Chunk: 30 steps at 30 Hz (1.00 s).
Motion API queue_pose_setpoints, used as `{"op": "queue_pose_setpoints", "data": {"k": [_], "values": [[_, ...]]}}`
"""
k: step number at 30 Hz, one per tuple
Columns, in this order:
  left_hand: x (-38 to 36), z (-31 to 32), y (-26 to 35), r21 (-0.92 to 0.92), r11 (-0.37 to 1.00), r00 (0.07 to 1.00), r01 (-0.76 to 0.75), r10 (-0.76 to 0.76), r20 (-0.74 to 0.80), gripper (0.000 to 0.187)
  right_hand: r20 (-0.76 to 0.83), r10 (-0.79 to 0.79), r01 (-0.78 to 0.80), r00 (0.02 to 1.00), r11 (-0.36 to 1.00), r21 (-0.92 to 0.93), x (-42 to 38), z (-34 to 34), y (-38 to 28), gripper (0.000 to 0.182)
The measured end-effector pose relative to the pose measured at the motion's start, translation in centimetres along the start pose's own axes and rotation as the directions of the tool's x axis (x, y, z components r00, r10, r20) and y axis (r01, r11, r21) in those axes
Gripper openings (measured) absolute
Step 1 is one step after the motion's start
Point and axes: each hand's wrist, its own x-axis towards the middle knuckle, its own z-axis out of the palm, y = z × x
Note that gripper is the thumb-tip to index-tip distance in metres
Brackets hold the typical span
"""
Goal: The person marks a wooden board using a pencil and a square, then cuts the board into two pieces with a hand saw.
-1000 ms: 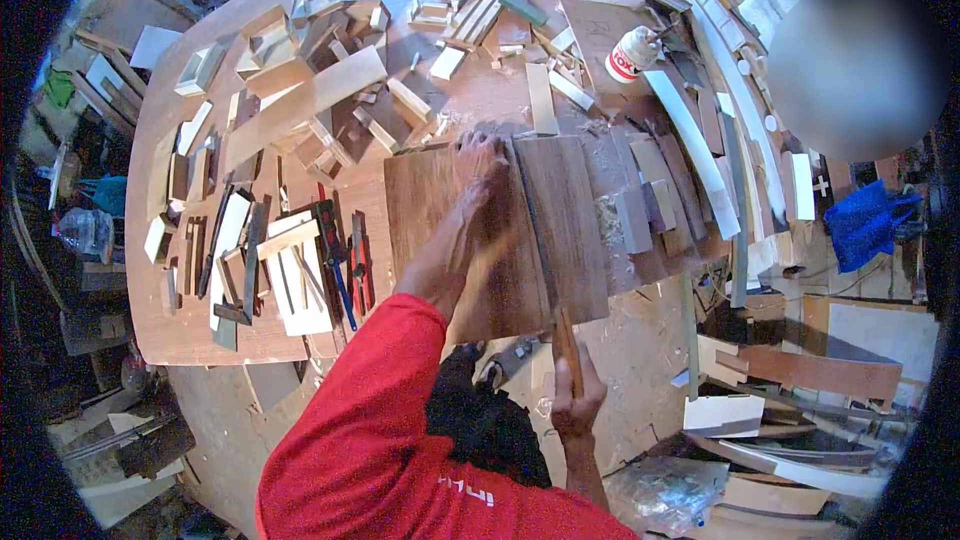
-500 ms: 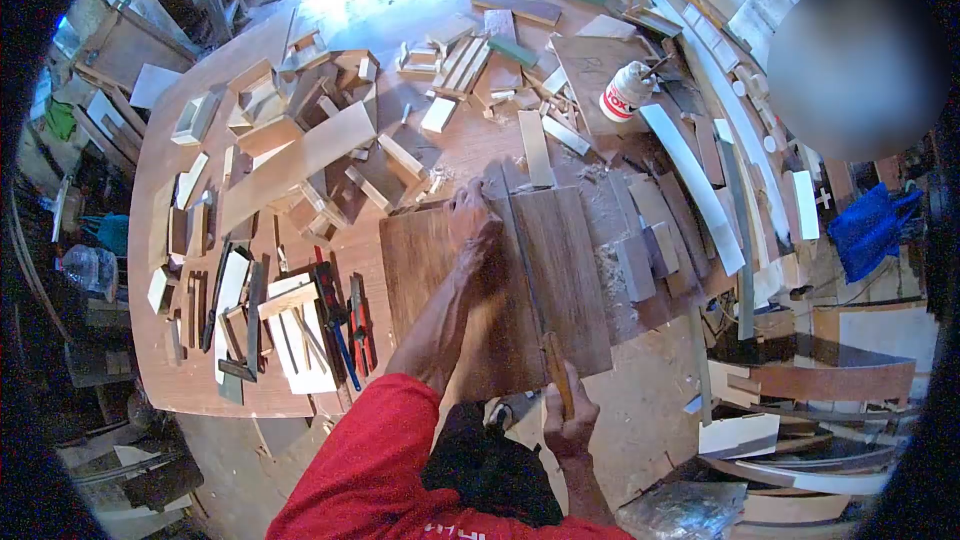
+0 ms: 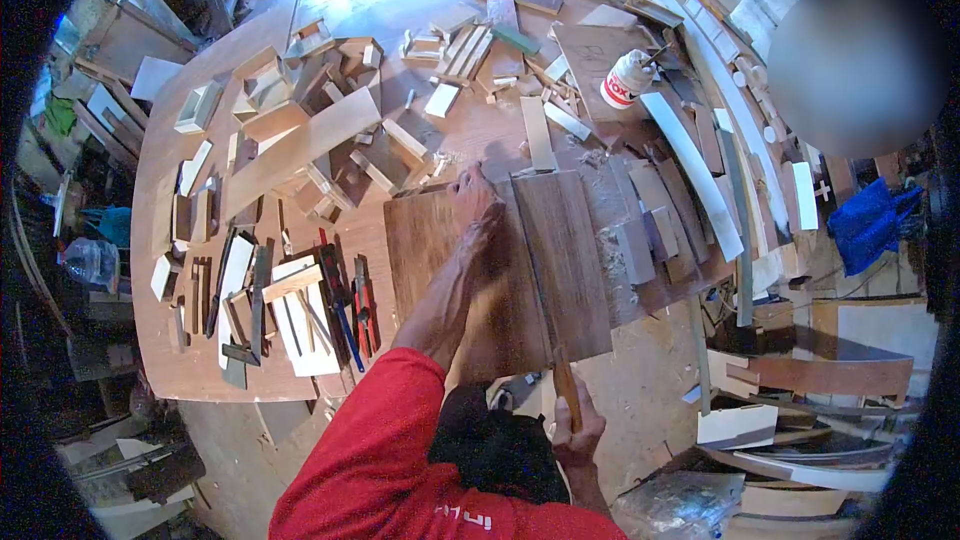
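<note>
A brown wooden board (image 3: pixel 440 250) lies at the front edge of the table, partly overhanging it. My left hand (image 3: pixel 475 198) is closed at the board's far edge, its fingers curled there. Below the board's near edge, my right hand (image 3: pixel 580 432) wraps round the straight wooden handle of a handsaw (image 3: pixel 567 388). The thin saw blade is seen almost edge-on, along a dark lengthwise line in the board. Beyond the board's far edge lies a narrow wood strip (image 3: pixel 538 135).
Small wooden boxes and offcuts (image 3: pixel 465 50) cover the far table. Red-handled pliers (image 3: pixel 363 315) and other hand tools lie left of the board. A white glue bottle (image 3: pixel 627 78) stands at right, near stacked strips (image 3: pixel 660 225). A person with a blurred head is at far right.
My right hand has drawn the saw back toward my body, so the blade no longer reaches past the board's far edge. My left hand stays at the far edge.
</note>
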Motion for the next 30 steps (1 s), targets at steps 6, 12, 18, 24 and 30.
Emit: {"op": "queue_pose_setpoints", "data": {"k": [6, 12, 18, 24, 30], "values": [[-0.1, 2.2, -1.4, -0.096, 0.995, 0.999, -0.007, 0.011, 0.051, 0.041, 0.004, 0.047, -0.047, 0.999, 0.999, 0.026, 4.1, 3.0, 0.6, 0.036], [-5.7, -7.4, -0.3, 0.06, 0.972, 0.973, -0.225, 0.227, -0.027, 0.055, -0.082, -0.185, 0.187, 0.979, 0.982, 0.015, 4.1, 3.4, 1.5, 0.039], [-15.1, -13.5, 2.9, -0.048, 0.994, 0.973, -0.098, 0.106, 0.206, 0.055, 0.024, -0.062, 0.062, 0.998, 0.998, -0.005, 4.0, 2.5, 2.4, 0.04], [-14.7, -13.5, 3.4, 0.016, 0.997, 0.968, -0.081, 0.075, 0.239, 0.052, -0.047, -0.193, 0.196, 0.98, 0.975, 0.104, 3.9, 1.8, 2.7, 0.045], [-14.6, -14.1, 3.6, 0.021, 0.998, 0.97, -0.066, 0.059, 0.237, 0.049, 0.011, -0.106, 0.105, 0.994, 0.99, 0.089, 4.2, 1.3, 0.7, 0.042]]}}
